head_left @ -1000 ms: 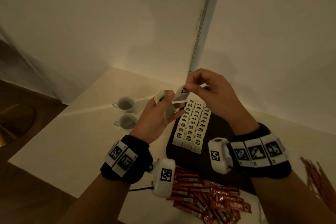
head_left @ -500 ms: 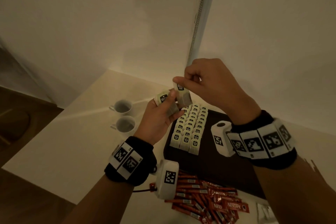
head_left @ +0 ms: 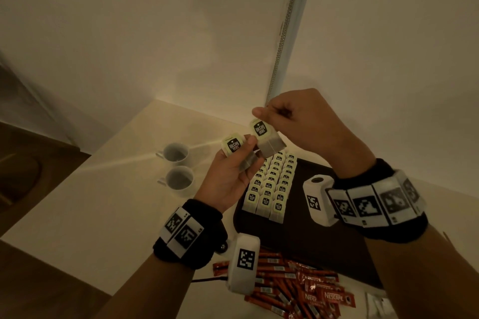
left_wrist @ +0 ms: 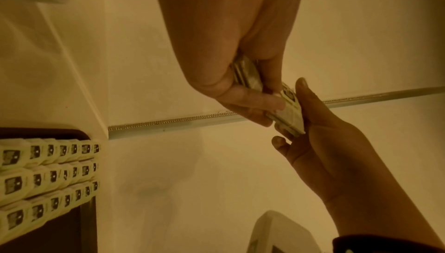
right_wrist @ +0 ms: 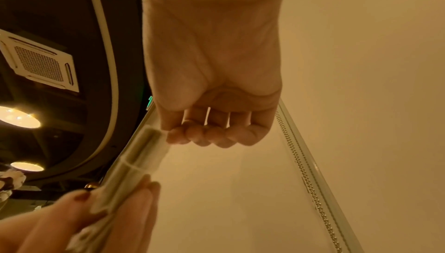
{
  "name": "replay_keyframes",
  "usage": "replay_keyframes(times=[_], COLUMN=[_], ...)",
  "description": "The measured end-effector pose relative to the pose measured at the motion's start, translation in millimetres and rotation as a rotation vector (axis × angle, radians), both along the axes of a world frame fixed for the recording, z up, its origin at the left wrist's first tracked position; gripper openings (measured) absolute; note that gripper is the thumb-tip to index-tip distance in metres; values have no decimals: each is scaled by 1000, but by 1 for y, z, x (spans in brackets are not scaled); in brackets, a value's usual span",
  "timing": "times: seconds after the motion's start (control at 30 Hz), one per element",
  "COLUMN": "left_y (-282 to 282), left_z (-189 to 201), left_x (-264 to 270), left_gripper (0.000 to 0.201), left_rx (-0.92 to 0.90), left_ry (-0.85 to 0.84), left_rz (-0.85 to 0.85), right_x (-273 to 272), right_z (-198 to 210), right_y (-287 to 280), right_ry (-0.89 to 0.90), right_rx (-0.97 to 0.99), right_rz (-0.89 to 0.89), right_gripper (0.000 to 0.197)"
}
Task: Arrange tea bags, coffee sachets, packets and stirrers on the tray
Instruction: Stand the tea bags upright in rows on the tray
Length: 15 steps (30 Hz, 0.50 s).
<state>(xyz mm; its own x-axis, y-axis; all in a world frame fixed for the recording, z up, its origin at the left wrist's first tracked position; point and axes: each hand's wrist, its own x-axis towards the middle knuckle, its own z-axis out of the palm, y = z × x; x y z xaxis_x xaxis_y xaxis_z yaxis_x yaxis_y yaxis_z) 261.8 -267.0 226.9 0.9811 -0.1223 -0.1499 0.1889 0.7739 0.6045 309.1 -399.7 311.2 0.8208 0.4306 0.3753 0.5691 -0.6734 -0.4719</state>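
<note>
My left hand (head_left: pixel 246 155) grips a small stack of tea bags (head_left: pixel 232 144) with green-white tags above the tray's far left corner. My right hand (head_left: pixel 261 114) pinches one tea bag (head_left: pixel 269 138) by its top; it hangs right beside the stack, against the left thumb. The left wrist view shows the stack (left_wrist: pixel 248 75) in my left hand (left_wrist: pixel 267 93) and the single bag (left_wrist: pixel 291 112) in my right hand (left_wrist: pixel 298 108). Three neat rows of tea bags (head_left: pixel 272 186) lie on the dark tray (head_left: pixel 324 246). Red coffee sachets (head_left: pixel 298 290) are heaped on the table before the tray.
Two white cups (head_left: pixel 176 154) (head_left: pixel 180 180) stand left of the tray on the pale table (head_left: pixel 90 202). White packets (head_left: pixel 378 305) show at the bottom right edge. Walls meet in a corner with a metal strip (head_left: pixel 282 33) just behind the hands.
My right hand has drawn one tea bag off the stack in my left hand and lifted it; it now hangs by its top. The left hand stays about where it was.
</note>
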Motion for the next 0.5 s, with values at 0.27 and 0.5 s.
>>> replay_keyframes(times=[0.27,0.5], left_y=[1,-4], left_z=[-3,-1], left_x=[7,7], left_gripper=[7,10], left_rx=[479,635], left_ry=[-159,-258], left_rz=[299,296], right_x=[-18,-13], right_z=[-14,-27], right_y=[-19,-20], right_ry=[136,8], right_rx=[163,170], right_rz=[17,-52], right_gripper=[58,46])
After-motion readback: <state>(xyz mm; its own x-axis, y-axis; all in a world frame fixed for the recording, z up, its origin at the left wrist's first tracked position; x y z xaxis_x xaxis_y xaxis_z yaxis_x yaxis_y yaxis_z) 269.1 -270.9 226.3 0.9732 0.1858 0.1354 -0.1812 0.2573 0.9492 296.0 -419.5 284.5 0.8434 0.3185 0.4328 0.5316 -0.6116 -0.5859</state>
